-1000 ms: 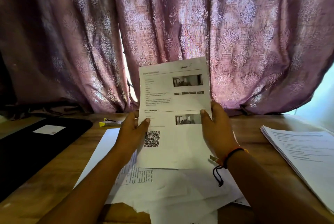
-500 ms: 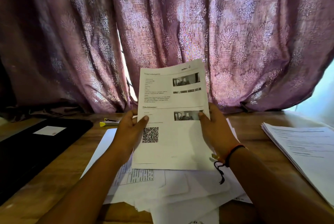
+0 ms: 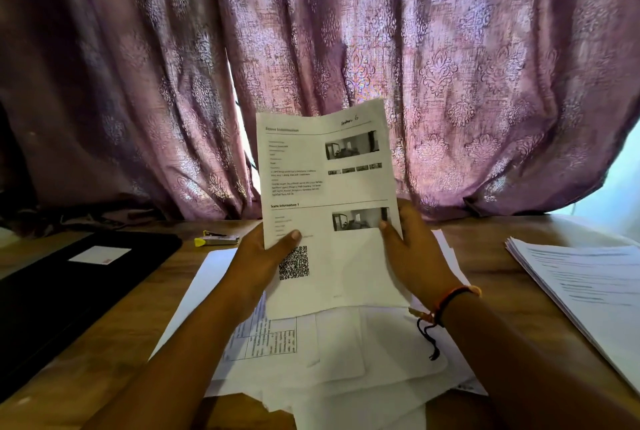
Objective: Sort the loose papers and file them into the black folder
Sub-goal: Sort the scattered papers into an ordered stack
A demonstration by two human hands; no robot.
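Above the loose papers on the tabletop, your left hand and right hand pinch the printed sheet by its side edges; it's light, floppy, so support both sides.

Both hands hold one printed sheet upright above the loose papers on the wooden table; the left hand pinches its left edge, the right hand its right edge. The black folder lies closed at left; a neat stack of papers sits at right.
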